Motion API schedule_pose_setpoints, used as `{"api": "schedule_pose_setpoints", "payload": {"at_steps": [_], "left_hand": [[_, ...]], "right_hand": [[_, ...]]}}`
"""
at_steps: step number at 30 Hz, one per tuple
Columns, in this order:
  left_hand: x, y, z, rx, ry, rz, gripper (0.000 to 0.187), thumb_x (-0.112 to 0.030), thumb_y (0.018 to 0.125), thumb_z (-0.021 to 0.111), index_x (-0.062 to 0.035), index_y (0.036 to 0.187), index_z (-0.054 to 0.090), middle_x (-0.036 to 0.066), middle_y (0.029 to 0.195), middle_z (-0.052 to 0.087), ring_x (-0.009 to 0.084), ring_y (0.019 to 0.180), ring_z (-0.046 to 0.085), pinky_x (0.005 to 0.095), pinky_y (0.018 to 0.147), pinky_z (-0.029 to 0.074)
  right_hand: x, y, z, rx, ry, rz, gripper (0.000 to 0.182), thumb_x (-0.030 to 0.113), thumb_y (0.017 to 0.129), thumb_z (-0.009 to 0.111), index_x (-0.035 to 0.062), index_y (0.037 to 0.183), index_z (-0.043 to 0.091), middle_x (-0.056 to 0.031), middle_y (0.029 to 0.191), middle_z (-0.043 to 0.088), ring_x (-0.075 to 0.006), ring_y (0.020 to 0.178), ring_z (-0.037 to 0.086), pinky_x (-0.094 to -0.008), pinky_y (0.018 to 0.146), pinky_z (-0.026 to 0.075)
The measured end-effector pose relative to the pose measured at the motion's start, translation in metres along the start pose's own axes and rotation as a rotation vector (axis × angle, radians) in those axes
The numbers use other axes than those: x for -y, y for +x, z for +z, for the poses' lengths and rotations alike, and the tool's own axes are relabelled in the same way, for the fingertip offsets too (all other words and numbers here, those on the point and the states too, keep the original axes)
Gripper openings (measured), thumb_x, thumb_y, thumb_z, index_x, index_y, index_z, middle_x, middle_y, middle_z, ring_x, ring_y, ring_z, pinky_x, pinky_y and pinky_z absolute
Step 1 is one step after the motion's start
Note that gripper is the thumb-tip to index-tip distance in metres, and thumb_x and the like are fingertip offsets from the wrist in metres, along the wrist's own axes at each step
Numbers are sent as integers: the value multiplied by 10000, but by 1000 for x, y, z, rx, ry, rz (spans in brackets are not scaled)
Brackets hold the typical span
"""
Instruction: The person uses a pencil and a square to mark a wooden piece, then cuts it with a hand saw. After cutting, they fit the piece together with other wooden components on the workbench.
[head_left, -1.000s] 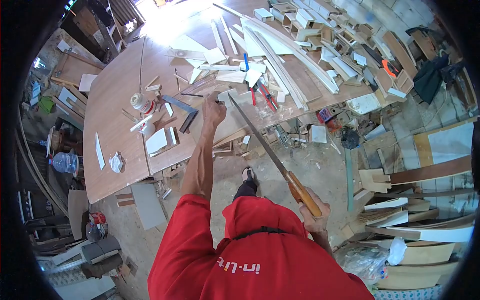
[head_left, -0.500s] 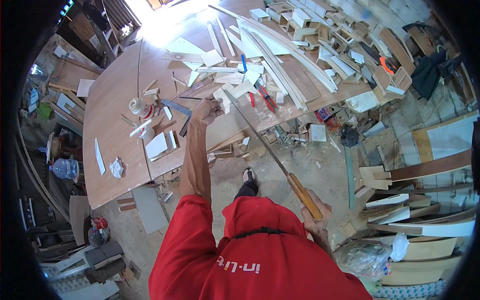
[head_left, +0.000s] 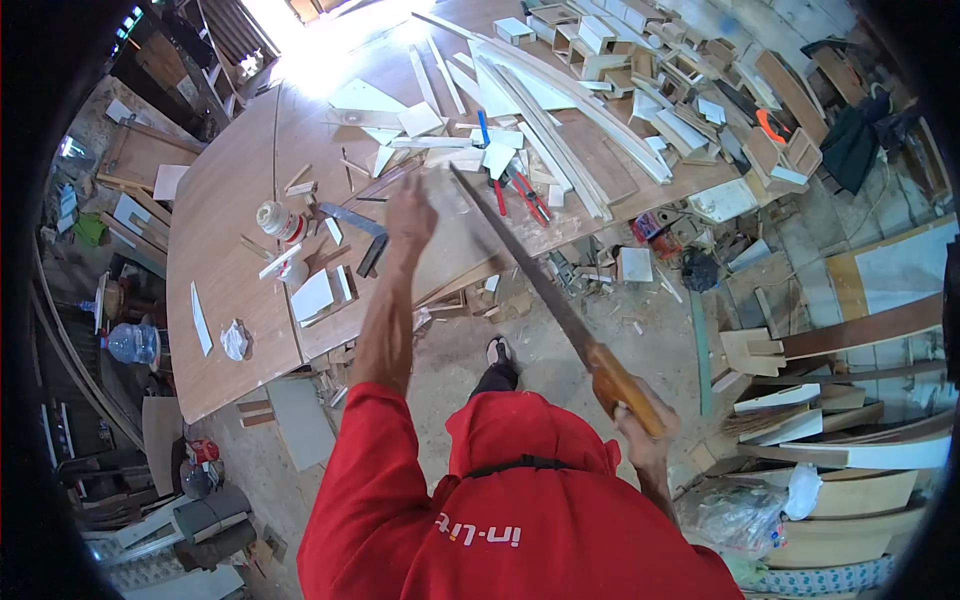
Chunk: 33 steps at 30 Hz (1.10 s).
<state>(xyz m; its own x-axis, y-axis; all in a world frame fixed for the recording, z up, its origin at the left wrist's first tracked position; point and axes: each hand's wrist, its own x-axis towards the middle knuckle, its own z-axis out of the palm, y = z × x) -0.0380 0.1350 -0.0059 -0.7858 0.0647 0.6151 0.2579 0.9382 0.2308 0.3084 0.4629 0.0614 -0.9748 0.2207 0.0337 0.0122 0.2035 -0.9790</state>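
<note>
My right hand (head_left: 645, 430) is closed around the wooden handle of a handsaw (head_left: 545, 290). The saw slants up and left, its tip over the worktable (head_left: 230, 310). My left hand (head_left: 410, 215) hovers at the table's near part, left of the saw tip. Motion smears its fingers, so I cannot make out whether it holds anything. A dark angled square (head_left: 355, 222) lies just left of that hand. Red-handled pliers (head_left: 530, 197) rest on the table to the right of the blade, beside pale wood offcuts (head_left: 498, 158).
A white jar with a red label (head_left: 282, 222) stands on the table's left part. Long pale strips (head_left: 550, 130) and many small wooden boxes (head_left: 610, 60) cover the far right. Curved boards (head_left: 850, 455) are stacked at the right, and scraps lie below the table edge.
My left hand has turned and blurred; the pale wood piece beside its fingers no longer shows there. The saw has shifted slightly right and rolled, showing more of its blade's flat side.
</note>
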Motion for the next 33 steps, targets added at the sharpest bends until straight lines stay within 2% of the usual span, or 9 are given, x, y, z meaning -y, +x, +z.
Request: {"api": "schedule_pose_setpoints", "payload": {"at_steps": [2, 4, 7, 9, 14, 18, 23, 26, 33], "left_hand": [[19, -1, -12, 41, 1, -47, 216, -16, 781, 547, 4, 986, 610, 205, 1021, 613, 417, 899, 606, 469, 761, 506], [19, 3, -26, 154, 23, -151, 268, -26, 781, 551, -9, 1042, 607, 202, 1068, 599, 384, 953, 597, 463, 779, 503], [3, -8, -17, 285, 99, -17, 280, -26, 775, 555, -9, 1050, 602, 196, 1058, 594, 367, 945, 589, 447, 792, 505], [-5, -33, 6, 156, 104, 89, 255, -33, 776, 562, -2, 1027, 601, 189, 1061, 582, 358, 935, 581, 441, 800, 505], [-53, -62, 34, 428, 20, -67, 275, -72, 777, 602, -8, 1044, 601, 178, 1097, 556, 357, 961, 579, 446, 820, 508], [-58, -62, 25, 556, -81, -176, 363, -131, 783, 634, -36, 1129, 581, 179, 1136, 540, 359, 1048, 552, 455, 857, 502], [12, -50, 49, 557, -76, 34, 622, -147, 761, 656, -103, 1351, 465, 127, 1339, 482, 342, 1253, 446, 576, 934, 432], [23, -29, 34, 809, -38, 140, 603, -130, 750, 655, -123, 1335, 510, 75, 1370, 481, 316, 1272, 443, 607, 940, 404], [11, -36, 25, 790, -44, 107, 408, -189, 761, 678, -119, 1161, 640, 73, 1251, 567, 305, 1196, 497, 529, 923, 421]], "right_hand": [[13, -4, -16, -3, 37, 88, 419, 2, 742, 563, -97, 1148, 597, -104, 843, 654, -151, 648, 615, -264, 585, 491], [22, -13, -21, -214, 253, 161, 429, 20, 748, 545, -91, 1159, 592, -58, 731, 556, -112, 560, 521, -250, 503, 424], [29, 2, -24, -280, 331, 176, 437, 20, 750, 536, -84, 1171, 584, -38, 686, 514, -82, 519, 442, -237, 458, 352], [21, 9, -20, -271, 281, 143, 433, 22, 751, 526, -85, 1167, 587, -27, 675, 509, -65, 509, 415, -219, 447, 315], [10, 11, -6, -245, 212, 189, 459, 29, 767, 525, -54, 1214, 587, -9, 678, 516, -56, 507, 419, -206, 444, 306], [11, 11, 0, -213, 148, 224, 478, 18, 764, 525, -33, 1235, 590, -15, 707, 544, -64, 539, 451, -206, 481, 347], [5, 12, -1, -123, -26, 151, 478, -2, 764, 554, -20, 1239, 602, -35, 809, 602, -88, 642, 520, -229, 590, 433], [-2, 12, 6, -133, -24, 213, 480, -10, 770, 589, -26, 1250, 595, -53, 857, 634, -89, 646, 532, -233, 595, 448], [-8, 17, 22, -89, 18, 282, 472, -44, 788, 600, -37, 1260, 583, -92, 991, 673, -83, 683, 560, -234, 610, 469]]}}
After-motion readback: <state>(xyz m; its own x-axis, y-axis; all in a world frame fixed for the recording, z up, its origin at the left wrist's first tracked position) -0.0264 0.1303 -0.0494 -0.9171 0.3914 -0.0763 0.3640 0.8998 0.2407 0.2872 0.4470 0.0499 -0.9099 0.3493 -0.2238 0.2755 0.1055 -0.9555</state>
